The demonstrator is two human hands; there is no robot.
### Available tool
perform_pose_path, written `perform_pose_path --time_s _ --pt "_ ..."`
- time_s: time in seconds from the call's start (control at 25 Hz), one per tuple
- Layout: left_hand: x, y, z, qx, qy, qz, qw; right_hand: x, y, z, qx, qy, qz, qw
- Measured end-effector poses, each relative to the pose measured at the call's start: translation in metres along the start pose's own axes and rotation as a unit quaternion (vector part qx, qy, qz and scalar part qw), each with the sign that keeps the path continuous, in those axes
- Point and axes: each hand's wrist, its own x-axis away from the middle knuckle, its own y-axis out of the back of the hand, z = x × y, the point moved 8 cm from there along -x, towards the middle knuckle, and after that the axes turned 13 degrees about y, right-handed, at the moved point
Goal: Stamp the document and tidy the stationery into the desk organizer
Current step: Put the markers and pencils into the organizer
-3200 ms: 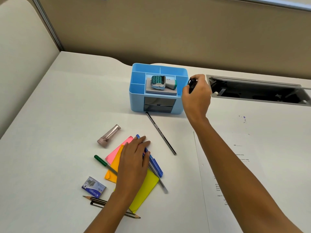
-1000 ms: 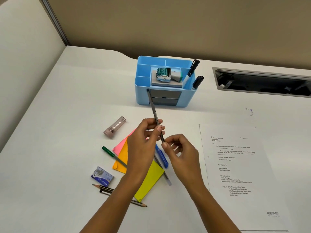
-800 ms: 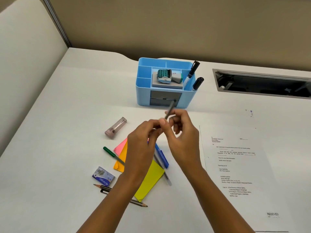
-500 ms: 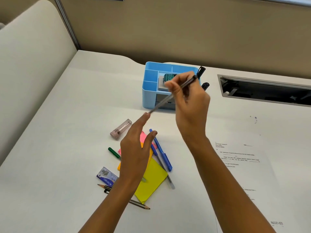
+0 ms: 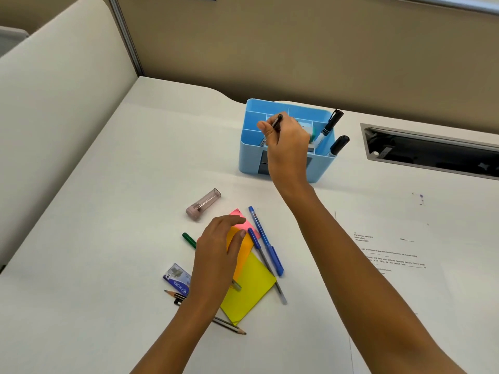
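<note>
**Right hand [image 5: 286,141] grips a dark pen [image 5: 277,122] at the blue organizer [image 5: 307,112]**

At the far side of the table [image 5: 135,184], the right hand pinches the dark pen between thumb and fingers. The pen slants, and its lower end sits inside the blue organizer's front-left compartment. 2 black markers [image 5: 332,122] lean in the right compartment. The left hand [image 5: 218,255] is open, fingers relaxed, over the pink, orange and yellow sticky notes [image 5: 251,287]. Around the notes lie 2 blue pens [image 5: 267,244], a green pen [image 5: 189,240], a staples box [image 5: 176,278], 2 pencils [image 5: 229,326] and a clear tube [image 5: 203,205]. The printed document [image 5: 391,255] lies flat to the right, partly behind the right forearm.
</note>
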Motion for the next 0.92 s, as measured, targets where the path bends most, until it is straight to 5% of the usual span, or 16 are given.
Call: perform_pose_path --time_s 0.36,0.68,0.92 --pt "0.008 0.014 0.011 -0.005 0.008 0.009 1.000 0.079 0.047 -0.006 -0.042 -0.039 -0.074 0.996" --pt "0.029 0.054 0.042 0.001 0.019 -0.016 1.000 0.229 0.003 0.039 -0.073 -0.034 0.248 0.965" --pt "0.051 0.072 0.071 -0.032 0.056 -0.091 0.994 0.270 -0.017 0.067 -0.017 0.030 0.374 0.927"
